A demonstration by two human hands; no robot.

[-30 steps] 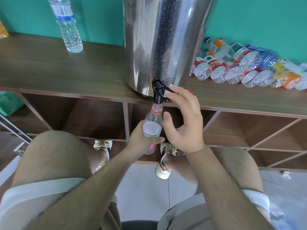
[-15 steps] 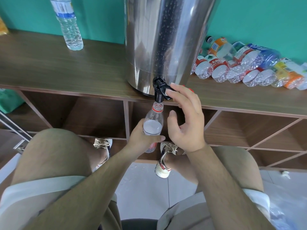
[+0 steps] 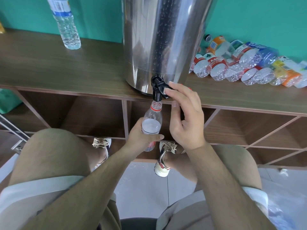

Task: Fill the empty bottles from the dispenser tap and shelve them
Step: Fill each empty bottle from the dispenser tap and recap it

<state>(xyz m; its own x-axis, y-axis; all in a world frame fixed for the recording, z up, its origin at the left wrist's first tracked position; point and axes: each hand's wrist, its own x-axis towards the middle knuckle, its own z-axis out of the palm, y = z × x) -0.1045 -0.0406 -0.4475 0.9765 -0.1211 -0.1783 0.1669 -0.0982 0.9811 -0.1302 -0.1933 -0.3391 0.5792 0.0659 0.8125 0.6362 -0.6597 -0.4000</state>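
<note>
A steel dispenser (image 3: pixel 159 40) stands on the wooden shelf top (image 3: pixel 49 67), its black tap (image 3: pixel 157 89) hanging over the front edge. My left hand (image 3: pixel 141 138) grips a clear bottle (image 3: pixel 152 120) with a red neck ring, held upright with its mouth just under the tap spout. Water shows inside the bottle up to its shoulder. My right hand (image 3: pixel 184 115) reaches up beside the bottle, fingertips pressing the tap lever.
A filled bottle (image 3: pixel 66 22) stands at the back left of the shelf top. Several empty bottles (image 3: pixel 245 63) lie in a row to the right of the dispenser. Open wooden cubbies (image 3: pixel 93 117) sit below. My knees and shoes are in front of them.
The water level in the held bottle has risen a little. Both hands keep their places at bottle and tap lever.
</note>
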